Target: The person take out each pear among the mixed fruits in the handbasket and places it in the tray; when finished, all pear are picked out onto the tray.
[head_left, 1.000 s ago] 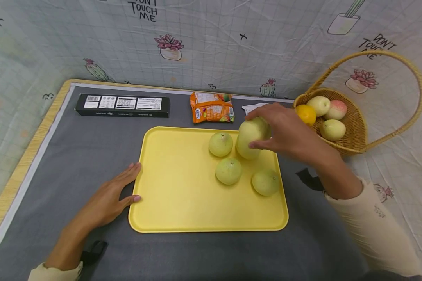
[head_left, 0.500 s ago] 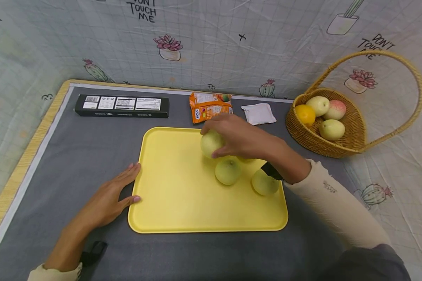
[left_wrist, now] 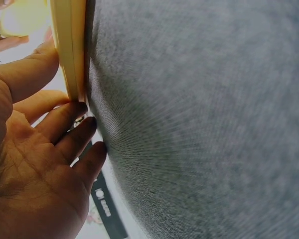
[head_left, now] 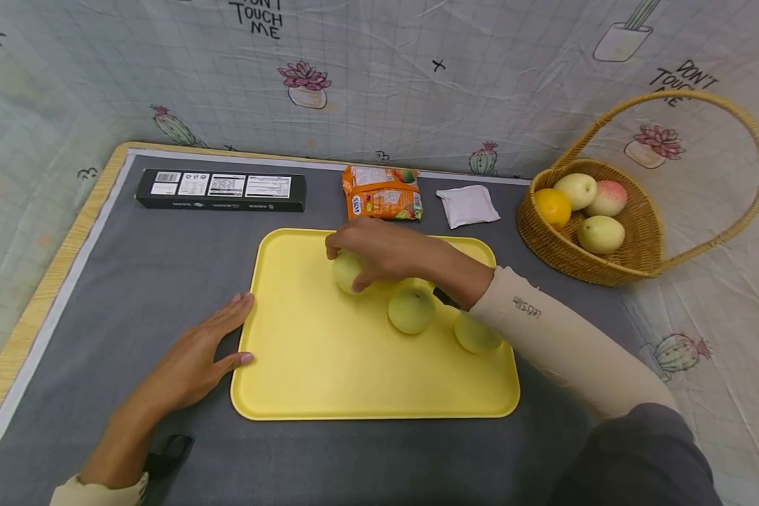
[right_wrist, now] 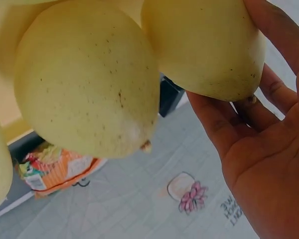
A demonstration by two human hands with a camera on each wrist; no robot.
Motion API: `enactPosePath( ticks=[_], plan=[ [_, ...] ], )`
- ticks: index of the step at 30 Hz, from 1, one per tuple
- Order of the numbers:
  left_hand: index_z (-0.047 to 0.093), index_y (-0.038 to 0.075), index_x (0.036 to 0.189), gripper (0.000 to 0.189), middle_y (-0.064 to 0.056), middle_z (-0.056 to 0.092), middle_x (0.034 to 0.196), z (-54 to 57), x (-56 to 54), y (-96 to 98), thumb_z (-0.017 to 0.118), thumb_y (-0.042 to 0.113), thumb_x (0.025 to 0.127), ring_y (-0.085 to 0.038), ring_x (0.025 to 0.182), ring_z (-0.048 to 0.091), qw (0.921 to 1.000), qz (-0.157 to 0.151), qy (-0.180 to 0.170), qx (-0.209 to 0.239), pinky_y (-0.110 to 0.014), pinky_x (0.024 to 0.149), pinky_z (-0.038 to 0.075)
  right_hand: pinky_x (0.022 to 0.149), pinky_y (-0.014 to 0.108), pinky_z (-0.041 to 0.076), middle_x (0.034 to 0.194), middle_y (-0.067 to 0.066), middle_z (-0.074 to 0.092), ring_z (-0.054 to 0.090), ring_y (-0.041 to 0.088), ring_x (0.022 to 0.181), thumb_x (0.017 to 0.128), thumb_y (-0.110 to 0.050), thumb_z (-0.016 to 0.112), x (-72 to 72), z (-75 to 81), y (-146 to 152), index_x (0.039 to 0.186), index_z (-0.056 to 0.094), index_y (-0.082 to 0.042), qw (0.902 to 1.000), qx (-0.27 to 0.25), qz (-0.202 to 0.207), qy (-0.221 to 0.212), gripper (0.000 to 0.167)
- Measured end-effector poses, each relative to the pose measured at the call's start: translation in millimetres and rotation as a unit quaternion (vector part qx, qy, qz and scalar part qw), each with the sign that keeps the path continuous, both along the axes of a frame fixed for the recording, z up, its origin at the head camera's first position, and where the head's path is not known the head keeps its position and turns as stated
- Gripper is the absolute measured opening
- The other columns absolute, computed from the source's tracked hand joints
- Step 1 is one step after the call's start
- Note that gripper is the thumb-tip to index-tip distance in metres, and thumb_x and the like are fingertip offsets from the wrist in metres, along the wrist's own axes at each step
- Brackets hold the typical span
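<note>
My right hand (head_left: 386, 251) grips a round yellow-green pear (head_left: 348, 273) over the back of the yellow tray (head_left: 310, 379). In the right wrist view its fingers curl round that pear (right_wrist: 204, 45), right beside another speckled pear (right_wrist: 89, 84). Two more pears show on the tray, one near the middle (head_left: 411, 309) and one at the right (head_left: 476, 335), partly covered by the sleeve. The right hand and forearm hide part of the tray behind them. My left hand (head_left: 190, 362) rests at the tray's left edge, its fingers straight and touching the rim (left_wrist: 70, 50).
Behind the tray lie a long black box (head_left: 221, 190), an orange snack packet (head_left: 382, 193) and a white packet (head_left: 468, 206). A wicker basket (head_left: 645, 246) with a tall handle stands at right, holding an orange (head_left: 553, 208), a peach (head_left: 608, 197) and other fruit.
My right hand has moved left across the back of the tray, gripping a pear; I cannot tell if it is the same pear throughout. The white packet is uncovered. The left hand stays put.
</note>
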State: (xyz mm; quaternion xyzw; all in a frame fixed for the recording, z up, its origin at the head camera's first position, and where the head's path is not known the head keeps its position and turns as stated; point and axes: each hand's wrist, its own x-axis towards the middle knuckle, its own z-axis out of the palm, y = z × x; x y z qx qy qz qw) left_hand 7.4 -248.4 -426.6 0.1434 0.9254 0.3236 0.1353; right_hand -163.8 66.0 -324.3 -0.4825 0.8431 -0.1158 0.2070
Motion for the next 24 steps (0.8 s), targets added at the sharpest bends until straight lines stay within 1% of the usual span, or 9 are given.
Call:
enactPosePath(
  ticks=[8, 11, 14, 17, 20, 24],
  plan=[
    [0.025, 0.014, 0.171, 0.097, -0.012, 0.026, 0.177, -1.1, 0.3, -0.7, 0.081, 0.029, 0.093, -0.04, 0.164, 0.023, 0.9999, -0.004, 0.01, 0.001, -0.07, 0.121, 0.031, 0.102, 0.038, 0.053, 0.123, 0.005, 0.069, 0.06, 0.024, 0.118, 0.082, -0.015, 0.092, -3.7, -10.8, -12.9, 0.125, 0.067, -0.008, 0.9998, 0.012, 0.008, 0.012, 0.05],
    [0.025, 0.014, 0.171, 0.097, -0.012, 0.026, 0.177, -1.8, 0.1, -0.3, 0.081, 0.03, 0.094, -0.04, 0.164, 0.023, 0.9999, -0.005, 0.009, 0.0, -0.07, 0.12, 0.031, 0.103, 0.038, 0.053, 0.125, 0.006, 0.068, 0.06, 0.025, 0.121, 0.082, -0.016, 0.092, -4.9, -15.1, -14.3, 0.126, 0.067, -0.008, 0.9998, 0.014, 0.001, 0.014, 0.051],
    [0.024, 0.014, 0.171, 0.097, -0.012, 0.025, 0.177, -1.3, 0.1, -0.2, 0.081, 0.03, 0.094, -0.04, 0.164, 0.023, 1.0, -0.005, 0.006, 0.001, -0.071, 0.12, 0.031, 0.106, 0.039, 0.053, 0.131, 0.006, 0.067, 0.058, 0.025, 0.127, 0.084, -0.018, 0.092, -6.0, -18.3, -14.0, 0.129, 0.067, -0.009, 0.9997, 0.015, -0.011, 0.013, 0.052],
    [0.024, 0.014, 0.171, 0.097, -0.012, 0.026, 0.177, -0.5, 0.1, -0.2, 0.081, 0.03, 0.093, -0.041, 0.164, 0.023, 1.0, -0.003, 0.005, 0.001, -0.071, 0.12, 0.031, 0.11, 0.039, 0.051, 0.138, 0.006, 0.065, 0.055, 0.026, 0.135, 0.086, -0.019, 0.091, -7.1, -19.4, -12.9, 0.133, 0.066, -0.01, 0.9997, 0.015, -0.018, 0.009, 0.054],
    [0.025, 0.013, 0.171, 0.098, -0.013, 0.026, 0.177, 0.0, -0.1, -0.4, 0.082, 0.029, 0.093, -0.041, 0.164, 0.023, 1.0, -0.002, 0.003, -0.001, -0.072, 0.12, 0.031, 0.113, 0.04, 0.05, 0.145, 0.008, 0.063, 0.053, 0.027, 0.14, 0.088, -0.021, 0.09, -7.5, -18.6, -11.9, 0.138, 0.065, -0.011, 0.9997, 0.012, -0.018, 0.004, 0.057],
    [0.024, 0.014, 0.171, 0.098, -0.013, 0.025, 0.177, -0.2, -0.6, -0.6, 0.082, 0.028, 0.093, -0.041, 0.164, 0.022, 1.0, -0.001, -0.002, -0.001, -0.072, 0.121, 0.03, 0.112, 0.04, 0.05, 0.147, 0.01, 0.061, 0.054, 0.027, 0.135, 0.088, -0.023, 0.089, -6.6, -15.0, -10.2, 0.141, 0.064, -0.013, 0.9997, 0.007, -0.022, 0.002, 0.059]
  ],
)
